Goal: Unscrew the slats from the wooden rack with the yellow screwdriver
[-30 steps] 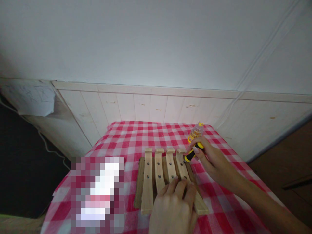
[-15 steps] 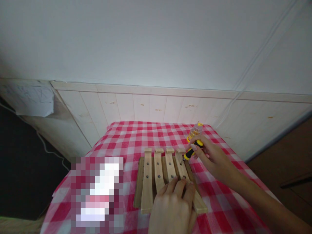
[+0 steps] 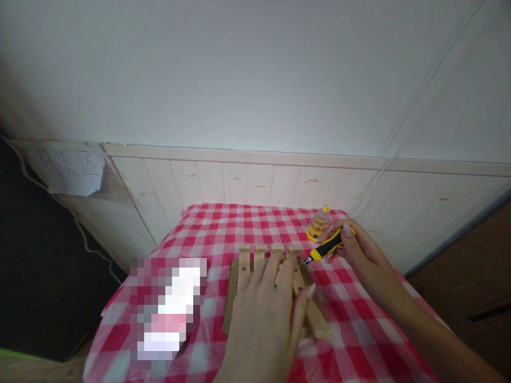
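Four slats (image 3: 244, 259) (mostly hidden) under left hand (image 3: 265, 311)

the left hand (image 3: 266, 306) lies palm down, flat and open, its fingers (image 3: 260, 268) spread and pointing away from the body, thumb out to the right; its wrist runs off the lower edge of the view. the right hand (image 3: 359, 251) sits further out and to the right, fingers curled closed around a screwdriver (image 3: 328, 247), one fingertip laid on top. the bare right forearm (image 3: 431, 332) stretches in from the lower right corner, wrist nearly straight.
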Motion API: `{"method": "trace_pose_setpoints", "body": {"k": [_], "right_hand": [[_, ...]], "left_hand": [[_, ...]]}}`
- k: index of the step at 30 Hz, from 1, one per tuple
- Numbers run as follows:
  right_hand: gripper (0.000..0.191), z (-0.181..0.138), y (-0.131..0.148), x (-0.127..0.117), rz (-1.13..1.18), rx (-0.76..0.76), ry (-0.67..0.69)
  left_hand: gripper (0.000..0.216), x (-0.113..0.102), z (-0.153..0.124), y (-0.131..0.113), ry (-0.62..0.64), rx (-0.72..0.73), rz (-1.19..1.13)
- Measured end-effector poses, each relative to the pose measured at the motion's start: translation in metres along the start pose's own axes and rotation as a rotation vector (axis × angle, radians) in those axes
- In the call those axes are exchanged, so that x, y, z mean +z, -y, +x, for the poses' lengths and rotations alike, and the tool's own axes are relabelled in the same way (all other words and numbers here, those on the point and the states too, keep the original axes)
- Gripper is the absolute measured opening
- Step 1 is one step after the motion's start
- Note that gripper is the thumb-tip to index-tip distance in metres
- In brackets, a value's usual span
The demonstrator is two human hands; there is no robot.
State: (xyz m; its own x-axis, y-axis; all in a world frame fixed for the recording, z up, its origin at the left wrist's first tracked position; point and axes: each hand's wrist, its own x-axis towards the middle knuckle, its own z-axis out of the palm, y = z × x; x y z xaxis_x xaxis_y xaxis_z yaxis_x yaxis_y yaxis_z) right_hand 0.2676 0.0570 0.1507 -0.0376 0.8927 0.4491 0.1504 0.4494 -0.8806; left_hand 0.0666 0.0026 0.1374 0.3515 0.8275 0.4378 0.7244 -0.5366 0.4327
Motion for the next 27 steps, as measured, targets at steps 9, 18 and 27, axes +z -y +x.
{"method": "trace_pose_setpoints", "body": {"k": [9, 18, 27], "right_hand": [[0.035, -0.006, 0.019, 0.010, 0.071, -0.005, 0.025], [0.039, -0.014, 0.022, 0.016, 0.050, 0.095, -0.058], [0.043, -0.010, 0.022, 0.013, 0.063, 0.145, -0.065]], "left_hand": [[0.023, 0.002, 0.020, 0.008, 0.067, 0.005, -0.066], [0.026, 0.006, 0.021, 0.011, -0.049, 0.057, -0.169], [0.012, 0.010, 0.014, 0.017, -0.023, 0.068, -0.157]]}}
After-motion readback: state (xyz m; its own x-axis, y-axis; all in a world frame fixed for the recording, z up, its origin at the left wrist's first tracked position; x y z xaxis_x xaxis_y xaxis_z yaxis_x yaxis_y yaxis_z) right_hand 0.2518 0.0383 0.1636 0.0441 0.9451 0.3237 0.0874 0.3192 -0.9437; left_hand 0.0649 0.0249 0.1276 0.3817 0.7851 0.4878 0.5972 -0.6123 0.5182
